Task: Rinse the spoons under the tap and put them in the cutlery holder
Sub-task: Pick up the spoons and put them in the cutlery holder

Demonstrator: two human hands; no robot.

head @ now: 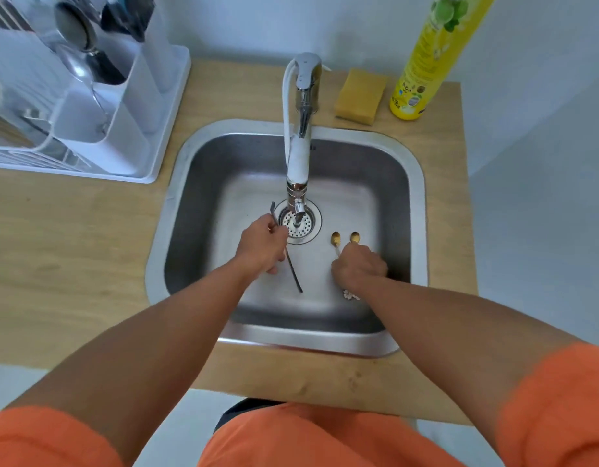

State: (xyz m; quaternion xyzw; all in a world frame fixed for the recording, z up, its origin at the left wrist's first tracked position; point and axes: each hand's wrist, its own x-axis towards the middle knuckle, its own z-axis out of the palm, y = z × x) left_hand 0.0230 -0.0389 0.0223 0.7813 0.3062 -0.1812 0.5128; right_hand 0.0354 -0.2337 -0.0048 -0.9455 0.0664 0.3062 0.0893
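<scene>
On the far left of the table (72, 264) stands a white rack with the cutlery holder (102, 106), and some spoons and dark handles already stick up out of it. Next comes the sink (416, 203), with the tap (300, 143) reaching out over the drain (298, 224). No water can be seen coming out of it. The left hand (262, 246) is curled around a thin silver spoon (293, 271) and holds it just beside the drain, under the tap's end. The right hand (359, 267) is closed in a fist on the handles of two gold spoons (336, 238), whose bowls poke out past the fingers, low over the sink floor. Farther right sit a yellow sponge (360, 96) and a yellow bottle (423, 62). I think the rinsing is only starting. All three spoons are not yet in the holder.
</scene>
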